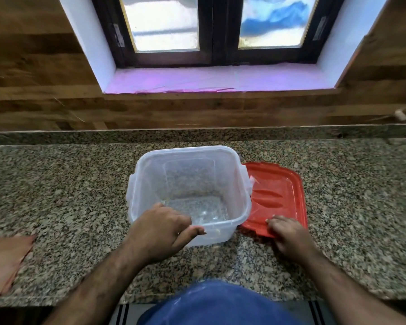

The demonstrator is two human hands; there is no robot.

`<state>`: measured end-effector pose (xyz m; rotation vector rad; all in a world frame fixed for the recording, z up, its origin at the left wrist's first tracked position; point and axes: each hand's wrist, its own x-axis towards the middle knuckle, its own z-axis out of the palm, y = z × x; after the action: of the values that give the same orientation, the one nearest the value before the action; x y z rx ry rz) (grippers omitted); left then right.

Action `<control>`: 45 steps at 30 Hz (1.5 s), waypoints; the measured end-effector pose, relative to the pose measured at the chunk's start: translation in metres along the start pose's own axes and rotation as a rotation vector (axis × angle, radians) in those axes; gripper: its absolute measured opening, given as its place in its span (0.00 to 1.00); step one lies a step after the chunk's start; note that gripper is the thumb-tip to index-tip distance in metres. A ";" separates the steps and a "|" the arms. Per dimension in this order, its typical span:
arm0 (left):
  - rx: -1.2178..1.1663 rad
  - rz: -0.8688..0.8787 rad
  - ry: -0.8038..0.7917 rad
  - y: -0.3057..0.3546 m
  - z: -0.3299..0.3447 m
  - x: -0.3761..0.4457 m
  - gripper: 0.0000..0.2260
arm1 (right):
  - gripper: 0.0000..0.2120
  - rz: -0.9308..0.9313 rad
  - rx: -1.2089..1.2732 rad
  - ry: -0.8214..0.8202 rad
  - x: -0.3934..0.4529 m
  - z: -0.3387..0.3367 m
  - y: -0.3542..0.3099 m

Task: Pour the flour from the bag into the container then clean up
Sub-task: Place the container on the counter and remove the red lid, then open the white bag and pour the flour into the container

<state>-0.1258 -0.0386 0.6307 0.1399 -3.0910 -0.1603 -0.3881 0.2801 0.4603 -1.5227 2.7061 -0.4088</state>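
A clear square plastic container (188,184) stands open and empty in the middle of the granite counter (68,195). My left hand (161,233) grips its near rim, fingers curled inside and thumb along the outside. A red lid (277,198) lies flat on the counter right of the container, touching it. My right hand (288,233) holds the lid's near edge with fingertips on top. A pale pinkish bag (5,261) lies blurred at the counter's left edge, only partly in view.
A wood-panelled wall rises behind the counter, with a window (211,29) and a pink-lined sill (220,78) above it. The counter's front edge runs close to my body. A striped mat (122,313) lies on the floor below.
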 end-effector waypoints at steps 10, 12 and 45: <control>-0.032 0.027 0.078 -0.007 0.005 0.005 0.34 | 0.26 0.089 0.236 0.156 0.024 -0.024 -0.032; -0.035 0.043 0.073 -0.009 0.003 0.006 0.33 | 0.24 0.077 0.453 0.375 0.055 -0.044 -0.056; 0.403 -0.655 1.230 -0.537 -0.505 -0.243 0.23 | 0.15 -0.722 -0.078 0.419 0.645 -0.369 -0.840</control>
<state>0.1873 -0.5989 1.0668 0.8640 -1.7255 0.3879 -0.0732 -0.5959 1.0868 -2.6812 2.3254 -0.6969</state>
